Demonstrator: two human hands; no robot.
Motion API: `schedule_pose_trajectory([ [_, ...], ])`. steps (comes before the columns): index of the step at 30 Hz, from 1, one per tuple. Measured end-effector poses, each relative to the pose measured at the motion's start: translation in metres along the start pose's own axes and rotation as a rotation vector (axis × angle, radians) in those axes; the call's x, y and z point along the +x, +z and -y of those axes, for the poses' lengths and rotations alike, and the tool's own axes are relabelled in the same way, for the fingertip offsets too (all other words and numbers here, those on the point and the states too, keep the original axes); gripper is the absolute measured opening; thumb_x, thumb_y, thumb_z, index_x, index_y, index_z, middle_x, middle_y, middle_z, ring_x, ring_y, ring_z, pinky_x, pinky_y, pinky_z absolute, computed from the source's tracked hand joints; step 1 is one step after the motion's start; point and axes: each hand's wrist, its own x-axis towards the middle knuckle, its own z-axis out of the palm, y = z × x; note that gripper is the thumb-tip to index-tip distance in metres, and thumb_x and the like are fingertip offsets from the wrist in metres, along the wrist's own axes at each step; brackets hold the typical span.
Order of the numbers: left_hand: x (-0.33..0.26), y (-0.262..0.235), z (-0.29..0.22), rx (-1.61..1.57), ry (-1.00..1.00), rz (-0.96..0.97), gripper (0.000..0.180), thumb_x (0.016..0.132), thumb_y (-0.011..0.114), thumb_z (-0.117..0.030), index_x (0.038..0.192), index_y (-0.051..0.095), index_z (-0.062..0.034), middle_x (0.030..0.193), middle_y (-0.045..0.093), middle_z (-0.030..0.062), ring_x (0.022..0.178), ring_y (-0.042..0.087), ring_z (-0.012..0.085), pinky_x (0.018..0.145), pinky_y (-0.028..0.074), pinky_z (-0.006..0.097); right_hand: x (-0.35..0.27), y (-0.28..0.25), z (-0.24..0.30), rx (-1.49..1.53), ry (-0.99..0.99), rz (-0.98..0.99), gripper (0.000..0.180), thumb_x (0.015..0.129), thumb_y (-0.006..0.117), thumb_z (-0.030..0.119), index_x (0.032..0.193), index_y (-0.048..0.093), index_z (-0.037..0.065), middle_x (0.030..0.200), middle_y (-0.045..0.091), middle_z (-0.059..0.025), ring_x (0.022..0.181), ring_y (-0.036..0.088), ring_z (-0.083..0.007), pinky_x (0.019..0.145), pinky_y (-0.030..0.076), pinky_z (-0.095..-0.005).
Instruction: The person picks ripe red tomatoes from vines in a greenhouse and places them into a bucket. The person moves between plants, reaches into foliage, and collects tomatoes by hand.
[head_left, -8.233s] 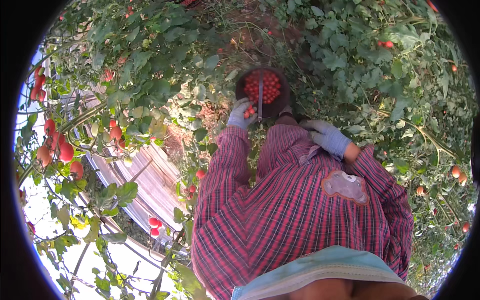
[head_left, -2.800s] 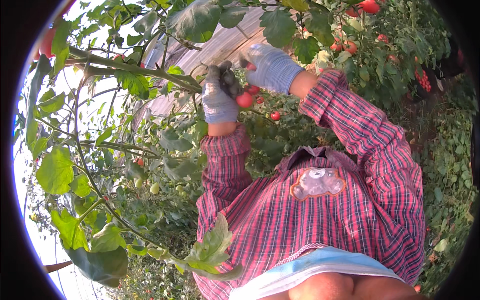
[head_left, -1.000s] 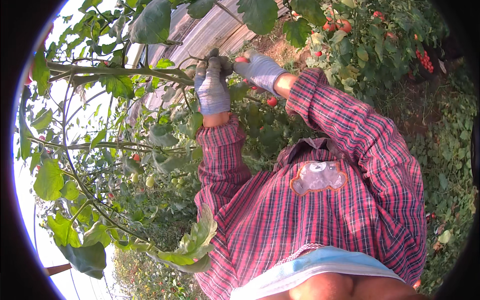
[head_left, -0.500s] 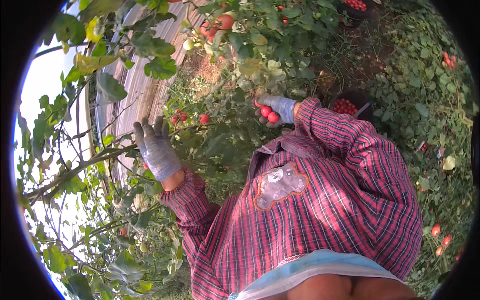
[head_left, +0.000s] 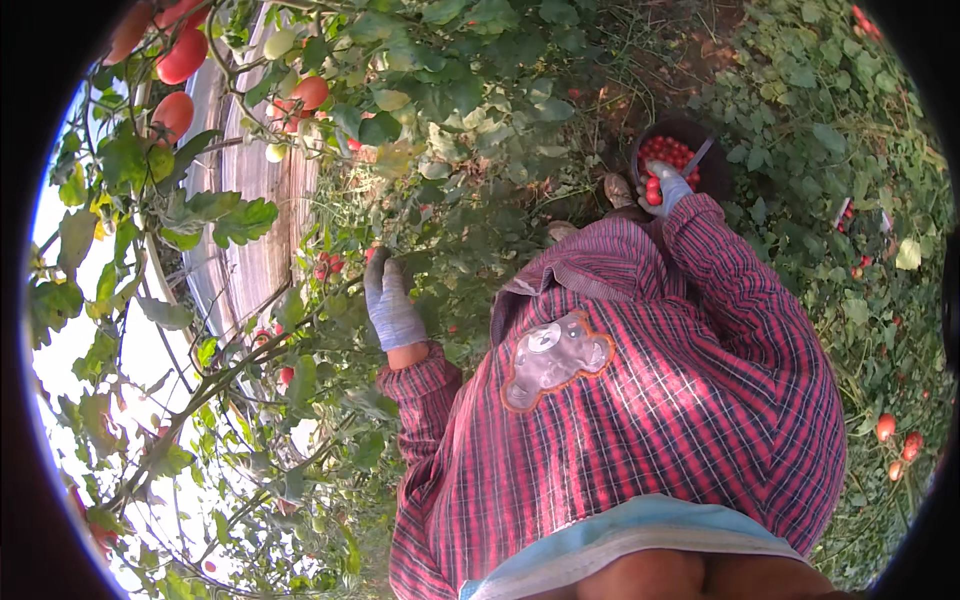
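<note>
My left hand point(head_left: 394, 308), in a grey-blue glove with dark fingertips, reaches into the tomato plants at the left. Its fingers are close together around a small red tomato point(head_left: 373, 252), partly hidden by the fingertips. My right hand point(head_left: 668, 188), gloved alike, is at the near side of a dark bucket point(head_left: 722, 178) and has red tomatoes point(head_left: 653, 191) in its fingers. Inside the bucket lies a heap of red tomatoes point(head_left: 668, 150). Just left of my left hand hangs a cluster of red tomatoes point(head_left: 328, 265).
Large tomatoes point(head_left: 183, 57) hang on vines at the upper left. A branching stem point(head_left: 215, 380) crosses the left side, before pale plastic sheeting point(head_left: 245, 180). Shoes point(head_left: 618, 190) show beside the bucket. Dense foliage point(head_left: 800, 130) grows at the right, with more tomatoes point(head_left: 912, 446) low down.
My right hand has gone right with its tomatoes, from among the plants to the bucket. My left hand has moved right, and its spread fingers have come together at a tomato.
</note>
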Motion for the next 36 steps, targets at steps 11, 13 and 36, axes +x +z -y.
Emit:
schedule_pose_trajectory([
  [11,-0.014,-0.043,0.03,-0.18,-0.132,-0.328,0.043,0.091,0.054,-0.014,0.131,0.044,0.0002,0.116,0.055,0.0108,0.102,0.054,0.0199,0.092,0.047,0.033,0.1,-0.011,0.062,-0.661,-0.316,-0.156,0.046,0.08,0.07,0.035,0.119,0.052,0.021,0.1,0.056,-0.0047,0.084,0.055,-0.0209,0.063,0.051,-0.0435],
  [13,-0.014,-0.048,0.035,-0.146,-0.151,-0.346,0.052,0.091,0.054,-0.016,0.137,0.035,-0.0002,0.116,0.052,0.0134,0.106,0.054,0.0241,0.094,0.048,0.038,0.12,-0.031,0.061,-0.584,-0.293,-0.312,0.047,0.079,0.069,0.033,0.12,0.052,0.018,0.103,0.057,-0.0052,0.085,0.056,-0.0241,0.067,0.051,-0.045],
  [36,0.101,-0.073,0.042,-0.032,-0.344,-0.382,0.033,0.09,0.054,-0.048,0.086,0.058,-0.0148,0.058,0.048,-0.0005,0.045,0.042,0.0116,0.041,0.033,0.027,-0.112,0.233,-0.05,-1.246,-0.764,1.142,0.032,0.086,0.059,0.02,0.117,0.061,0.012,0.101,0.065,-0.009,0.09,0.062,-0.0207,0.075,0.05,-0.0307],
])
